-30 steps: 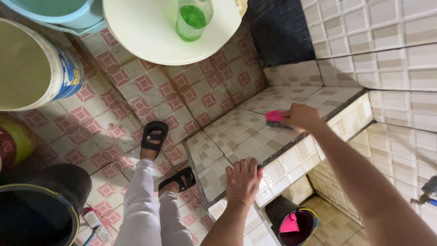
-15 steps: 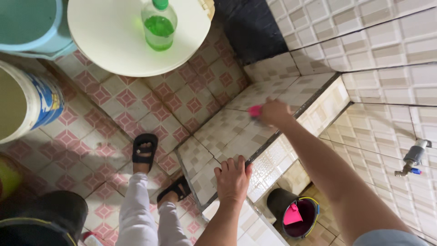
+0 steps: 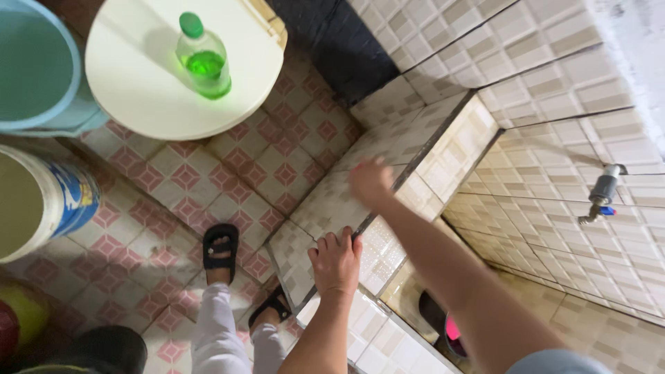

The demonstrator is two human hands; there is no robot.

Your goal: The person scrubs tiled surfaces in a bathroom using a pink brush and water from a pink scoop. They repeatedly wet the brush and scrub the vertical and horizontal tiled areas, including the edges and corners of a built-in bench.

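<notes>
The left hand (image 3: 336, 262) lay flat and open, fingers spread, on the inner edge of the tiled ledge (image 3: 325, 208), seemingly taking the person's weight. The right hand (image 3: 370, 181) was stretched farther along the same ledge, close over its top. It was too blurred to tell whether the fingers were closed on anything. The two hands were apart, one ahead of the other.

The likeliest trouble was a slip. If the glazed tiles were wet, the bracing palm so near the edge could have slid off toward the basin side, where a dark bucket (image 3: 450, 325) with something pink in it stood below. The person's sandals (image 3: 220, 249) on the pink-patterned floor (image 3: 180, 173) could have lost grip for the same reason. A wide sweep of the right arm looked unlikely to reach the bottle.

That clear bottle (image 3: 203, 59), with green liquid and a green cap, stood upright on a round white table (image 3: 138, 97) and showed no label. A white pail (image 3: 41, 201) at the left carried a printed blue band with a yellow patch. A light blue bucket (image 3: 34, 69) beside it was plain. A tap (image 3: 601, 194) jutted from the tiled wall at the right.
</notes>
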